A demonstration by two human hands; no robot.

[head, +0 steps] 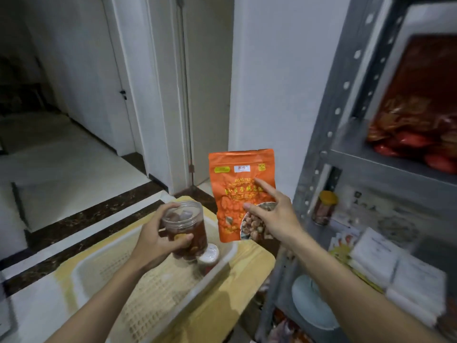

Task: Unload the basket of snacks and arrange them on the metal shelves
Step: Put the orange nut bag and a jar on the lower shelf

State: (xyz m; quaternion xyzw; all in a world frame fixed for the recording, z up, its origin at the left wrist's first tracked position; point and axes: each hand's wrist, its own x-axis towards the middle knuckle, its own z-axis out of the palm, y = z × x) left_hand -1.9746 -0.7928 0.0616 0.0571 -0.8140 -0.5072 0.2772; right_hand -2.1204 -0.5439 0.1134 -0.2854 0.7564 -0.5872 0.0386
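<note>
White walls, closed doors and a pale tiled floor with dark border strips are seen behind a wooden table (249,268), on which a white mesh basket (99,258) is set. A clear plastic jar (188,231) of dark snacks is gripped by the left hand (153,241) over the basket's far end, with the fingers and thumb curled around its wall. Its long axis is near vertical, with the top leaning slightly left. A small white-lidded jar (209,254) is left in the basket's far right corner.

An orange pouch (235,194) is held by the right hand (274,216) just left of the metal shelves (319,144). Its long axis is vertical, sealed edge up, printed face toward the camera. The thumb is pressed on the front and the index finger is laid straight across it. The remaining fingers are hidden behind.
</note>
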